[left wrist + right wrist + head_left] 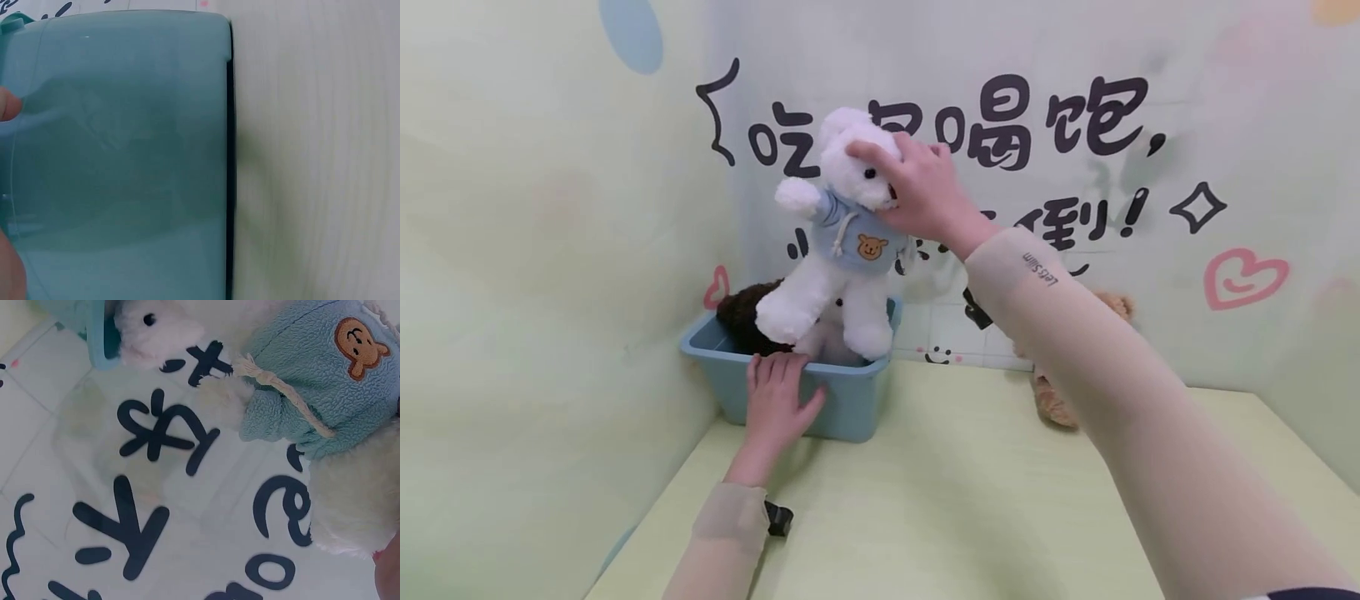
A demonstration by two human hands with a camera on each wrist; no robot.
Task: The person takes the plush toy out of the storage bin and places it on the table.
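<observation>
My right hand [928, 183] grips a white teddy bear [808, 292] by the head and holds it upright over a blue plastic bin [842, 408]. The bear wears a light blue hoodie [312, 381] with a small bear patch; its legs hang at the bin's opening. At the bin's near rim is my left hand [778, 404], its fingers hooked over the edge and its thumb on the outer wall. Inside the bin lie a dark brown plush toy [748, 312] and a pale plush toy [156, 337] with a black eye, partly hidden by the bear.
A light brown plush toy [1054, 402] sits at the table's back right, mostly hidden behind my right forearm. The pale yellow table [970, 483] meets a printed backdrop [1150, 325] behind and a pale wall [535, 292] close at the left of the bin.
</observation>
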